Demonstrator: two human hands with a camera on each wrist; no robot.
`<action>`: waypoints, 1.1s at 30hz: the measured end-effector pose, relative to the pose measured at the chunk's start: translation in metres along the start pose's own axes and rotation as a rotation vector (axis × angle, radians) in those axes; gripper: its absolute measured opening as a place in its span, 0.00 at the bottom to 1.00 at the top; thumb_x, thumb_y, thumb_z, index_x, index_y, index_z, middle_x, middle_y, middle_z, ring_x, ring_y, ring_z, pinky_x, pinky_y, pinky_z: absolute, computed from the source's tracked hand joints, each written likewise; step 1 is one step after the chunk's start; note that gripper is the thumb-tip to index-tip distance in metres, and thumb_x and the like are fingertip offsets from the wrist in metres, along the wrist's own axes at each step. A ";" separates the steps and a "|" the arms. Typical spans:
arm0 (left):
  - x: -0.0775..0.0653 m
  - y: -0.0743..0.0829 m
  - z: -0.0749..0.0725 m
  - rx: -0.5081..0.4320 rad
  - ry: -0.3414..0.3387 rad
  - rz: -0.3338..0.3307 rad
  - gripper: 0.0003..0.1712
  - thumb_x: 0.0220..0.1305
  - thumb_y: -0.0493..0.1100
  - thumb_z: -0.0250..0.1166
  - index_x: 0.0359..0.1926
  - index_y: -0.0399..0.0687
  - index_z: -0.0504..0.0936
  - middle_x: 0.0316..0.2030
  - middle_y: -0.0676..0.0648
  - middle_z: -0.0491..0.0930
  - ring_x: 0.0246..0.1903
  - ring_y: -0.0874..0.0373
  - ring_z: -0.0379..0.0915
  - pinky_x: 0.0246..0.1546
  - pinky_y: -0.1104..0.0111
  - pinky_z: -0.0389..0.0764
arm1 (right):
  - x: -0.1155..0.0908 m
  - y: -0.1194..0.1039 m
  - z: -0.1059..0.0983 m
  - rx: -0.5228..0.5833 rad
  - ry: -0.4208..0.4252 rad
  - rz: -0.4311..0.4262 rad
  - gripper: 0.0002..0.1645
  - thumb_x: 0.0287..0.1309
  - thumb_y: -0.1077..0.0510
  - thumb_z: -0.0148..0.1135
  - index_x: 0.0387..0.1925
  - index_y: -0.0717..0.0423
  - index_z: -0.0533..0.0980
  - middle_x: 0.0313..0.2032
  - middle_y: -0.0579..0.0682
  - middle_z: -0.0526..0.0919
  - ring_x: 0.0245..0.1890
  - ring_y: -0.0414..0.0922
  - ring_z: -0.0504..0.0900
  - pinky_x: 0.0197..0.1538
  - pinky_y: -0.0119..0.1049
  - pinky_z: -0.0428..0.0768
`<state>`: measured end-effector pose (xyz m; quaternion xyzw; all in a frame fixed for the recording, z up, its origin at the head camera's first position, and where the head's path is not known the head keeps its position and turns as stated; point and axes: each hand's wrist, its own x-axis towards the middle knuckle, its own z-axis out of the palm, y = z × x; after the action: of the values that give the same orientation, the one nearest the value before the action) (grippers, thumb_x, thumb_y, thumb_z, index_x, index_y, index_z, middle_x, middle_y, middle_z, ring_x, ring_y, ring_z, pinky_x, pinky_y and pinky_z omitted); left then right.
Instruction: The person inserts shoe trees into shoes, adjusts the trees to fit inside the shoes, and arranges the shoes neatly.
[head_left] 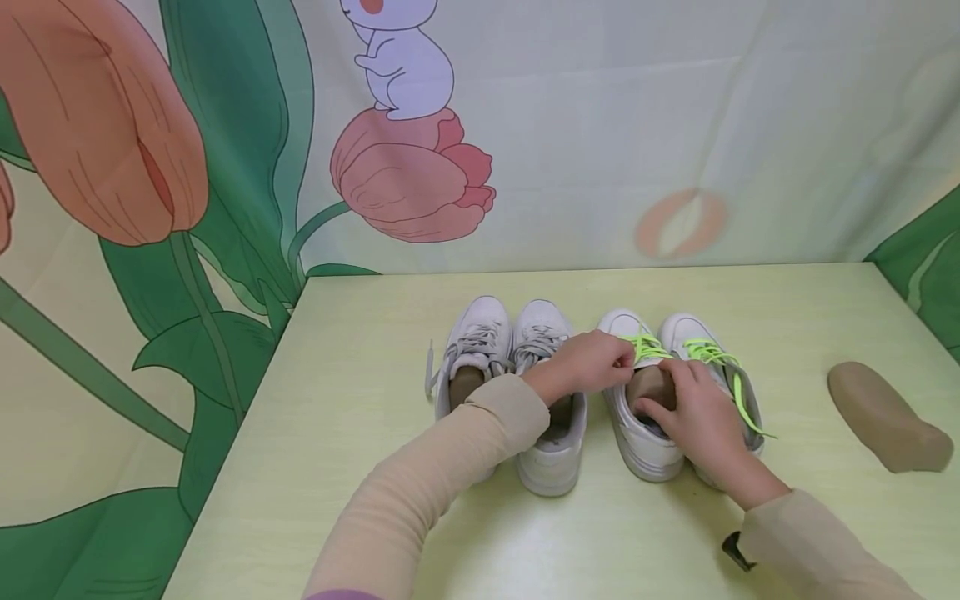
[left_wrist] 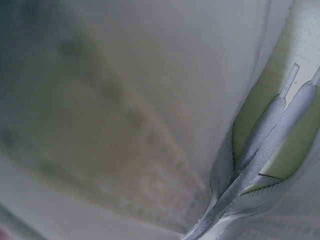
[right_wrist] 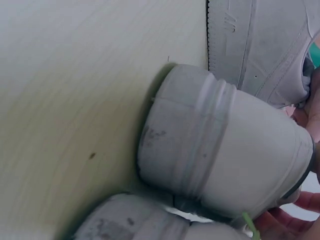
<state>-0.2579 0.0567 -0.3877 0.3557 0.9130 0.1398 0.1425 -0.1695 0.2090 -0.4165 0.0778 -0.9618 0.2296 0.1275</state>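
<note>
Two white sneakers with neon green laces stand right of centre in the head view. My left hand has curled fingers gripping the left one near its tongue, beside the laces. A brown foot-shaped shoe insert sits in that sneaker's opening, and my right hand holds it between thumb and fingers. The right wrist view shows this sneaker's heel, with fingers at its collar. To the right, the second green-laced sneaker is partly hidden by my right hand.
Left of these stands a pair of white sneakers with grey laces; my left forearm crosses over them. Brown inserts show inside. Another brown insert lies at the right of the pale table. A printed cloth hangs behind.
</note>
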 end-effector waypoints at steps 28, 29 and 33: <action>-0.001 0.003 -0.001 0.024 -0.012 -0.024 0.04 0.58 0.45 0.54 0.28 0.55 0.74 0.20 0.58 0.69 0.22 0.65 0.64 0.20 0.77 0.61 | 0.007 -0.010 0.008 -0.030 -0.031 0.040 0.26 0.43 0.56 0.67 0.35 0.64 0.61 0.33 0.63 0.66 0.24 0.55 0.70 0.23 0.45 0.68; -0.001 0.003 -0.001 0.023 -0.013 -0.026 0.04 0.58 0.45 0.54 0.28 0.55 0.74 0.20 0.58 0.69 0.22 0.65 0.65 0.20 0.77 0.61 | 0.007 -0.010 0.008 -0.029 -0.032 0.041 0.26 0.43 0.56 0.67 0.34 0.64 0.61 0.32 0.63 0.66 0.24 0.55 0.70 0.22 0.44 0.68; 0.000 0.003 0.000 0.030 -0.020 -0.030 0.04 0.58 0.45 0.55 0.28 0.55 0.74 0.20 0.58 0.69 0.22 0.64 0.65 0.20 0.76 0.62 | 0.008 -0.010 0.009 -0.030 -0.031 0.045 0.25 0.42 0.56 0.67 0.31 0.63 0.60 0.32 0.63 0.65 0.23 0.55 0.69 0.22 0.44 0.67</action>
<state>-0.2559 0.0587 -0.3861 0.3454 0.9188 0.1207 0.1483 -0.1772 0.1948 -0.4180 0.0579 -0.9685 0.2165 0.1088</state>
